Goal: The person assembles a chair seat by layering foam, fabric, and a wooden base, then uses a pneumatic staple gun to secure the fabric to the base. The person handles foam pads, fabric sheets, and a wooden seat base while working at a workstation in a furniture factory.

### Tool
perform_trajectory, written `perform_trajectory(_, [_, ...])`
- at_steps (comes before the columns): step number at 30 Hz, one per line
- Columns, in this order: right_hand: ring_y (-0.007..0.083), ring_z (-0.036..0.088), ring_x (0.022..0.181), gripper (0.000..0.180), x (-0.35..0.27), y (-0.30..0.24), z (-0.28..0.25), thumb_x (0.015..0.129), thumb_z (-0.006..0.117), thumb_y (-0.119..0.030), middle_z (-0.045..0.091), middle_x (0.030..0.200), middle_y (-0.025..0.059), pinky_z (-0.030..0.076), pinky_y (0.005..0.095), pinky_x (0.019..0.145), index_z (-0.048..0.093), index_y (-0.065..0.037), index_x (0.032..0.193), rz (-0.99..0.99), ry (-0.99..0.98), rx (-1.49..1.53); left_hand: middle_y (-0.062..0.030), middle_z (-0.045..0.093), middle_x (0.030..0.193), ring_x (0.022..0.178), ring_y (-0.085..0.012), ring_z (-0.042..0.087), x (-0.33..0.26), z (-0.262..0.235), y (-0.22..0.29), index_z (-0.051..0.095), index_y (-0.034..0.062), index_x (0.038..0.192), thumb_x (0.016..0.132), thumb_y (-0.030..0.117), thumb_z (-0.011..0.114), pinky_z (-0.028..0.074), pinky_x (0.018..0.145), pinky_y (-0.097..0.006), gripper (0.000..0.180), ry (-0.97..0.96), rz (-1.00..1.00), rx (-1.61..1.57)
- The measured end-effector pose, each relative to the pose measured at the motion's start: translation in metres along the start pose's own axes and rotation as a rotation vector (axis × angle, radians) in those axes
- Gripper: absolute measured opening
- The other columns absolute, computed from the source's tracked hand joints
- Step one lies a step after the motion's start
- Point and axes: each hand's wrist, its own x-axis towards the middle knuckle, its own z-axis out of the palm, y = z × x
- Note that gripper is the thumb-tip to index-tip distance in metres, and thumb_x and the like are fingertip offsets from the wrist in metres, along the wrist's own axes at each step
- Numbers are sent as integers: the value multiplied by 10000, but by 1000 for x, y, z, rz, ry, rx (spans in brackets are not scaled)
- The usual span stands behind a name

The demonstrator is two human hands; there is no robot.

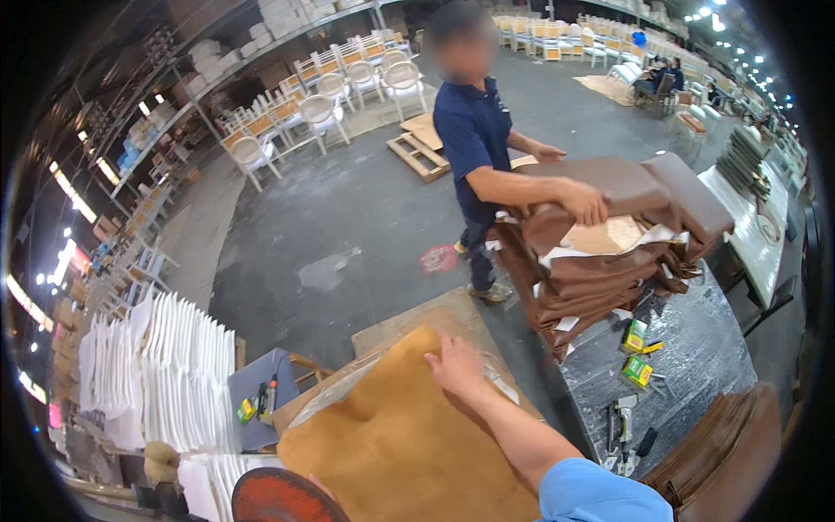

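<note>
A large tan sheet of suede-like material (383,435) lies spread over the work surface in front of me. My right hand (457,367) is at its far right corner, with thumb and fingers on the edge. Only a sliver of my left hand (322,485) shows at the sheet's near left edge, beside a red disc-like thing (283,498) with a dark rim; its fingers are mostly hidden. Beneath the sheet, the brown work surface (409,324) and some white material (335,393) show along the far side.
A co-worker (474,130) handles brown upholstered cushions (600,187) at a dark table (591,396) with staple boxes (637,372) and tools (622,422). White padded pieces (165,374) are stacked at left, by a blue-grey seat (270,396). A pallet (419,157) and chairs (330,91) stand beyond.
</note>
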Motion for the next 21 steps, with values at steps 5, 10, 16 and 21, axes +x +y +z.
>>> perform_trajectory(5, [427, 687, 1206, 784, 1, 2, -1, 1045, 714, -477, 717, 1294, 222, 539, 564, 1041, 448, -120, 1690, 3, 12, -5, -333, 675, 1351, 1196, -510, 688, -2, -2, 5, 331, 82, 1710, 1140, 421, 535, 540, 1020, -595, 694, -10, 4, 3])
perform_trajectory(10, [419, 697, 1169, 791, -1, 7, 0, 1030, 732, -471, 725, 1258, 220, 549, 555, 1010, 465, -112, 1681, 9, 27, -13, -329, 680, 1321, 1160, -502, 707, -7, -4, 10, 301, 88, 1721, 1139, 427, 538, 550, 985, -605, 714, -12, -18, 38])
perform_trajectory(16, [414, 702, 1140, 792, -2, 5, 1, 1026, 738, -474, 729, 1229, 208, 549, 553, 993, 471, -114, 1679, -3, 42, -15, -324, 672, 1340, 1153, -496, 710, 0, -1, 7, 294, 107, 1726, 1140, 433, 532, 562, 975, -584, 711, -12, -53, 12])
perform_trajectory(21, [412, 703, 1138, 795, -1, 6, 1, 1026, 738, -480, 729, 1222, 205, 549, 553, 987, 473, -113, 1680, 0, 40, -19, -320, 667, 1360, 1166, -502, 704, 4, 7, 0, 310, 112, 1720, 1140, 430, 533, 561, 987, -585, 699, -22, -31, -5])
